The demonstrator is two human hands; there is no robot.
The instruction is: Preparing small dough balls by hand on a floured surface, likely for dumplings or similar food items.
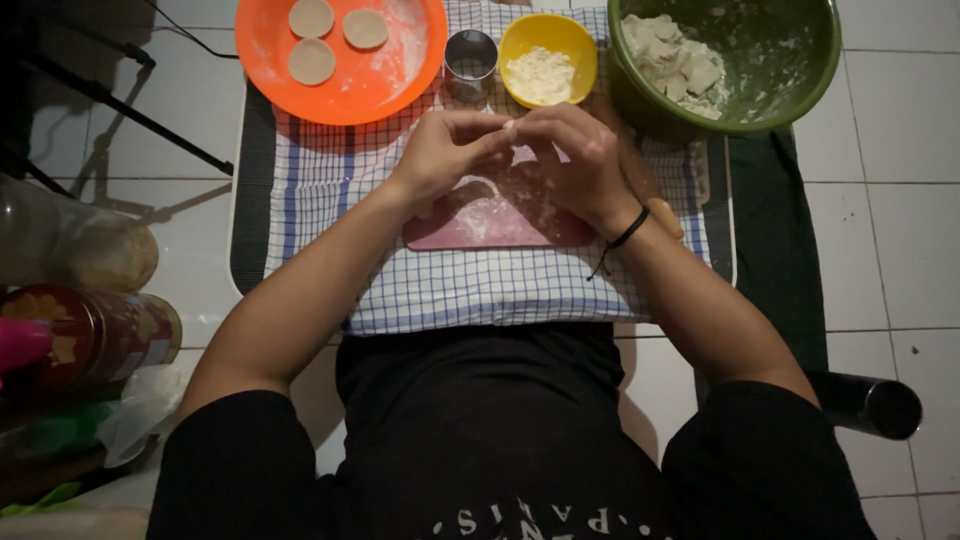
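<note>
We pinch a small piece of dough (510,127) between the fingertips of our left hand (447,152) and right hand (580,160), both closed narrowly on it. Just below the grip lies a floured pink board (495,220) on a checked cloth (330,190). Beyond the grip stand a metal ring cutter (470,58) and a yellow bowl of flour (547,55); off left, an orange plate (345,70) bears dough rounds (312,60).

Three dough rounds (312,60) on one orange plate (400,85) at eleven o'clock; one metal cutter (470,55), one yellow bowl (548,35), one green bowl (790,60) at one o'clock; two hands (515,150).
</note>
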